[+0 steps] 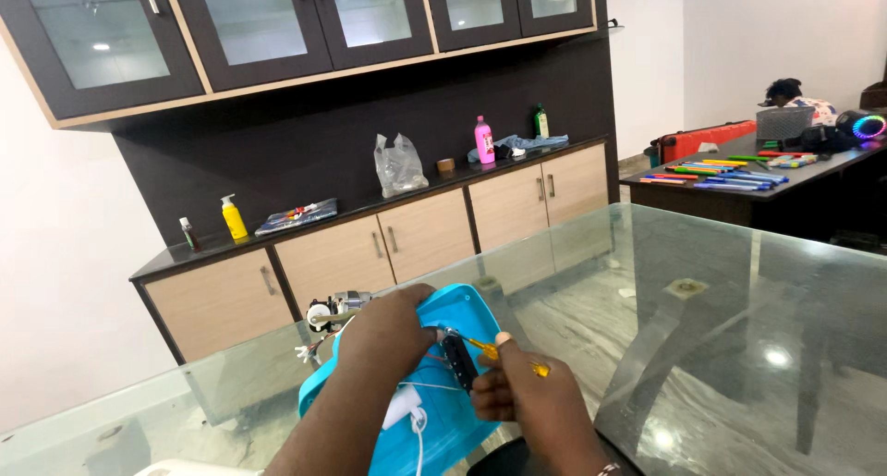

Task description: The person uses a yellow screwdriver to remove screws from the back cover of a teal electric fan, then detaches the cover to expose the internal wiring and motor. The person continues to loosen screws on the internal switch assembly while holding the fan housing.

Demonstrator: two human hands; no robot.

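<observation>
A bright blue plastic shell [460, 311] of a small appliance lies open on the glass table [702, 347], with wires and a black part [459, 360] inside. My left hand [388, 333] grips the shell's upper edge and holds it steady. My right hand [517, 393] pinches a yellow-handled screwdriver [504, 356], its tip at the black part. A small metal motor [334, 311] with a white wheel sticks out at the shell's left side. A white cable [418, 421] runs down from the shell.
A dark counter [370, 213] with wooden doors carries bottles, a plastic bag and a tape roll. At the far right a dark desk [739, 185] holds several coloured pens, a grey basket and a lit speaker; a person sits behind it.
</observation>
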